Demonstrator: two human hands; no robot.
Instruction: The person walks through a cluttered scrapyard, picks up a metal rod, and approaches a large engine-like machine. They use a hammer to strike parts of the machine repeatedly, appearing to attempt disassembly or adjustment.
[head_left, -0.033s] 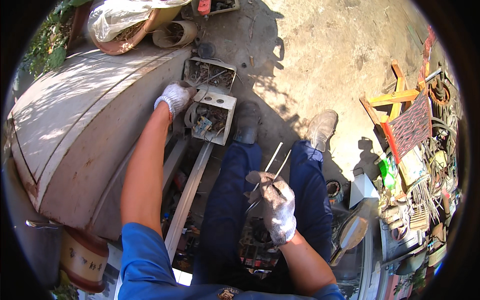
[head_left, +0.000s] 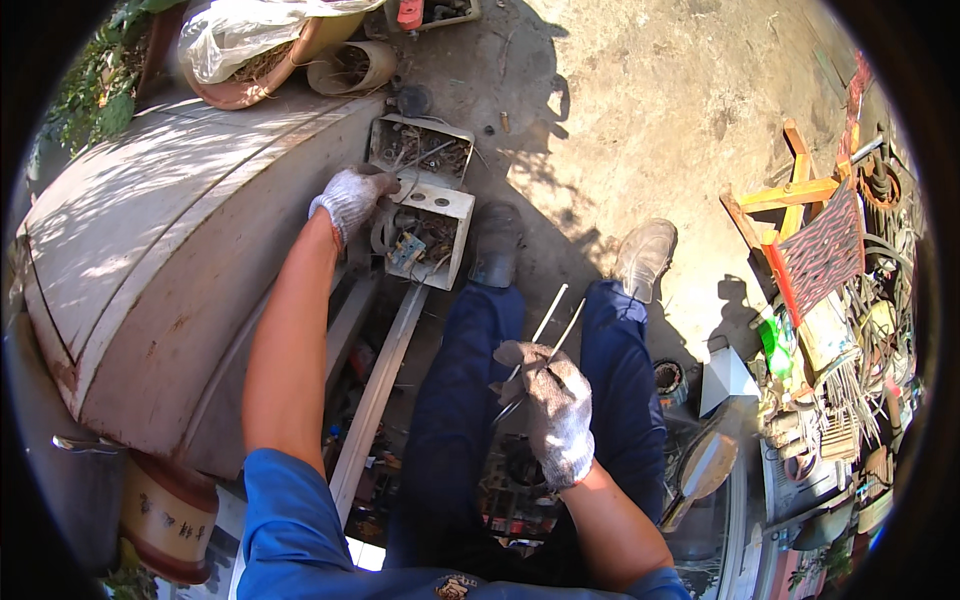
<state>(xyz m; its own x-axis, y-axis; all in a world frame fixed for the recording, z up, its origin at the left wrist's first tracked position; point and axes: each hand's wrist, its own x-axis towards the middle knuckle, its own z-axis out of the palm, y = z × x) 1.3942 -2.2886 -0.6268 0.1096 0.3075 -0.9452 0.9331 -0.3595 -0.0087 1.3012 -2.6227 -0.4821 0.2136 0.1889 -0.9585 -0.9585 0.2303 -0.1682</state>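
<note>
My left hand (head_left: 354, 194), in a white knitted glove with grey fingers, rests against the left side of an open metal box (head_left: 430, 196). Its fingers are closed at the box's upper edge; what lies between them is hidden. Inside the box sit a small circuit board (head_left: 408, 250) and a tangle of wires. A second box (head_left: 440, 131), holding grey wires and debris, stands just beyond it. Over my lap, my right hand (head_left: 550, 405), gloved alike, is closed around two thin whitish rods (head_left: 552, 312) that stick out ahead; thin ends also show below the fingers.
A pale metal rail (head_left: 378, 400) runs from the box toward me. At left is a large curved, dusty panel (head_left: 200, 270); flower pots (head_left: 240, 95) stand beyond it. To the right are a wooden folding stool (head_left: 815, 240), a green bottle (head_left: 775, 345) and piled scrap.
My left hand's fingertips have shifted slightly right along the box's edge. My right hand and the rods have stayed almost in place.
</note>
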